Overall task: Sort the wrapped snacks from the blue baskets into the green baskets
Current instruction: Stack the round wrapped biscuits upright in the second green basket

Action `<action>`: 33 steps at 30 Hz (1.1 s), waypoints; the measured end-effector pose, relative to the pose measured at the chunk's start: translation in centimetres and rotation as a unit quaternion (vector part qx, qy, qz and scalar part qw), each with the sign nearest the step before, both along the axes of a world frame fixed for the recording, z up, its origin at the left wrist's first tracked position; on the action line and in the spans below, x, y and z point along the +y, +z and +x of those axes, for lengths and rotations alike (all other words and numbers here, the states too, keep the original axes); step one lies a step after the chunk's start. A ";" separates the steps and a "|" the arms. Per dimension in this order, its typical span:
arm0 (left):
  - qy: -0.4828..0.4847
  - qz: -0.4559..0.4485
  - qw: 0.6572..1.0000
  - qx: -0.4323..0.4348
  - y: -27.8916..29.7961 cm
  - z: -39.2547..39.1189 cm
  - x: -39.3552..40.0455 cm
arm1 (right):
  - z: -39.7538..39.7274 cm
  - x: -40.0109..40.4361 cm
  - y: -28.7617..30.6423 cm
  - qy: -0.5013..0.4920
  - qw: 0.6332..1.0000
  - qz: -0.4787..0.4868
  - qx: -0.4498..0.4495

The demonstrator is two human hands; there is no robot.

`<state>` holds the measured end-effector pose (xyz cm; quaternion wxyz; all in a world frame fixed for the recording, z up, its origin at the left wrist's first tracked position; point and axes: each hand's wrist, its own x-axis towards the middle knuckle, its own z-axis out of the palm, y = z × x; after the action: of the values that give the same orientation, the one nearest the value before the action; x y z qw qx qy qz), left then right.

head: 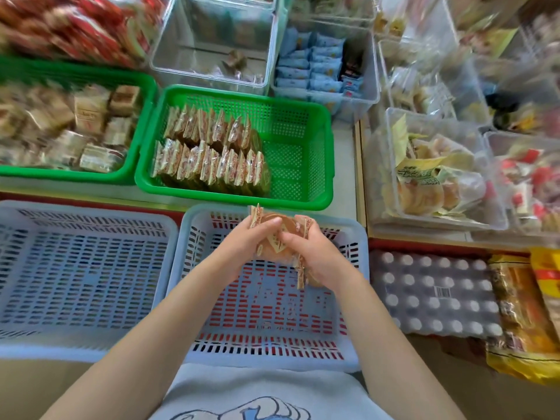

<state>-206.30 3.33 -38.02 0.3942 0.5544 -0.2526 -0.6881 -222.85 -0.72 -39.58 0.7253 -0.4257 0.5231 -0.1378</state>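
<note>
My left hand (245,247) and my right hand (315,253) together grip a small stack of wrapped round snacks (274,237) above the right blue basket (354,234), whose floor shows nothing else in it. The left blue basket (88,283) holds nothing. Just beyond, the right green basket (300,137) has two upright rows of the same wrapped snacks (209,150) along its left side, with its right part bare. The left green basket (142,86) is filled with square wrapped cakes (91,128).
Clear plastic bins of snacks stand behind and to the right: blue packets (315,62), yellow-wrapped pastries (433,174), red-and-white sweets (527,180). A shrink-wrapped bottle pack (430,292) and orange bags (521,313) lie right of the blue basket. Red packets (69,28) pile at the back left.
</note>
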 end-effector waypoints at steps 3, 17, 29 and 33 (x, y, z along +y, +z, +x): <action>0.002 -0.018 0.991 -0.132 -1.0 1.0 -1.7 | 0.4 -1.4 0.5 -0.010 1.000 -0.020 -0.002; -0.233 -0.074 0.681 -0.690 -9.8 11.0 -6.6 | 7.1 -17.9 -1.6 -0.242 0.946 -0.142 0.163; -0.210 -0.089 0.679 -0.698 -10.8 11.0 -6.6 | 16.4 -25.9 -9.0 0.019 0.929 -0.151 0.338; -0.202 -0.098 0.675 -0.703 -10.9 11.0 -6.5 | 16.8 -26.2 -10.0 0.051 0.930 -0.135 0.338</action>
<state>-195.35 -3.18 -48.92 0.0045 0.7681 -0.6270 -0.1298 -206.08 -26.91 -49.61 0.4472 -0.5670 0.6915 -0.0177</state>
